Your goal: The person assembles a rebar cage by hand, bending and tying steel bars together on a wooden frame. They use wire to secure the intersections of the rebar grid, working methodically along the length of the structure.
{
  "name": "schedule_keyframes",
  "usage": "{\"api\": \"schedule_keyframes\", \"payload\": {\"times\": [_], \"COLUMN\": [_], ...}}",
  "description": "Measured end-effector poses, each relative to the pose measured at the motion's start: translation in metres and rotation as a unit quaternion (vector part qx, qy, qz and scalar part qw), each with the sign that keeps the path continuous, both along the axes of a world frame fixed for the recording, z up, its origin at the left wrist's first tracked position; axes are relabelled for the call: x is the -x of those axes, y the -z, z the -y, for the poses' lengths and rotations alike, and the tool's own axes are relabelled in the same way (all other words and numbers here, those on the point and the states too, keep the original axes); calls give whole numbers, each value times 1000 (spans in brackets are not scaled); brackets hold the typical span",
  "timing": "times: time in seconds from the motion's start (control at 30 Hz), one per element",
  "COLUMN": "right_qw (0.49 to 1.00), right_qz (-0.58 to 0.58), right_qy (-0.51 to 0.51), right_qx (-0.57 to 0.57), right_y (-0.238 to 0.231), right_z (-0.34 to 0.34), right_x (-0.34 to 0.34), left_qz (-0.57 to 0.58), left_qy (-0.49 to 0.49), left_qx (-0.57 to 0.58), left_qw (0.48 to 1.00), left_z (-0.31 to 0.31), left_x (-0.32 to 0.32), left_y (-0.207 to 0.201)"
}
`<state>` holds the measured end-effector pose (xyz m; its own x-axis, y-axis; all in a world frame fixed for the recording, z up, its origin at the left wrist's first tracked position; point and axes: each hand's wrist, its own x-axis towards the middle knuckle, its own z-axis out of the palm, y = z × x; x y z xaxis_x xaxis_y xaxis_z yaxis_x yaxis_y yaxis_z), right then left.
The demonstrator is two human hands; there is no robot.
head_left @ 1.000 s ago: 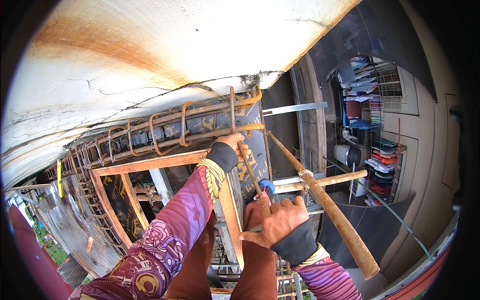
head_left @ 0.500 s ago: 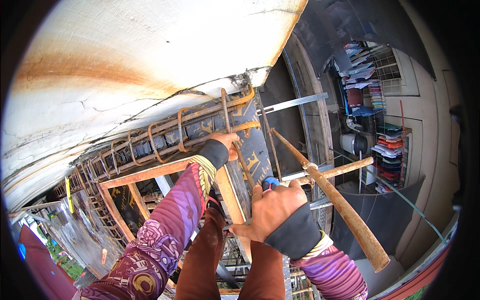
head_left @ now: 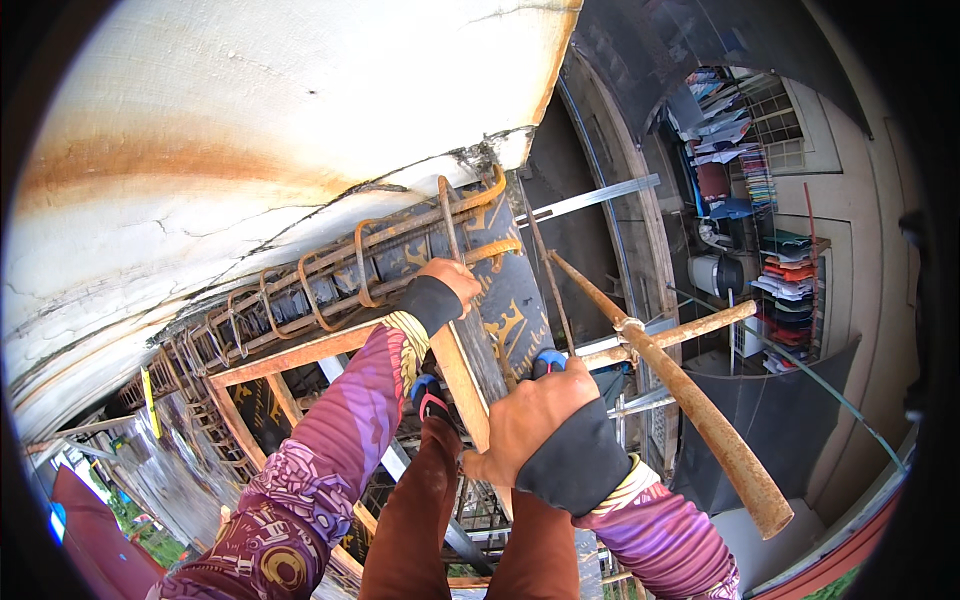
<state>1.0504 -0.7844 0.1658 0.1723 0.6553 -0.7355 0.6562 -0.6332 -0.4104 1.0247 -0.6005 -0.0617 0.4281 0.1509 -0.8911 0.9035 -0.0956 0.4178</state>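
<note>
My left hand (head_left: 450, 285) is closed round a rusty steel bar (head_left: 447, 215), whose upper end sticks up past the fingers. That bar crosses a cage of rusty reinforcing bars (head_left: 300, 300) lying in a dark formwork panel with gold print (head_left: 515, 310). Lower and to the right, my right hand (head_left: 545, 415) is curled above the timber edge (head_left: 460, 380) of the formwork. Its fingertips are hidden beneath it, and what they grip cannot be made out. Both wrists have black cuffs and patterned purple sleeves.
Rusty scaffold pipes (head_left: 690, 415) cross at my right, joined by a clamp. A stained white concrete wall (head_left: 300, 110) rises at the upper left. My slippered foot (head_left: 428, 395) stands beside the timber. Far below right are hanging clothes (head_left: 785, 290) and a grey drum (head_left: 712, 272).
My right hand has shifted slightly down and left. The bar length that showed between my hands is no longer visible. My left foot shows more clearly, and the view has shifted a little.
</note>
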Motion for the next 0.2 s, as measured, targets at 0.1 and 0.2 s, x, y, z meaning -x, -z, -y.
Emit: {"api": "schedule_keyframes", "payload": {"times": [0.1, 0.2], "right_qw": [997, 963], "right_qz": [9, 25], "right_qy": [71, 269], "right_qx": [0, -17], "right_y": [14, 49], "right_z": [14, 50], "right_x": [13, 51], "left_qz": [29, 151], "left_qy": [-82, -103], "left_qx": [45, 114], "left_qw": [995, 977], "left_z": [-12, -29], "left_x": [19, 39], "left_y": [9, 19]}}
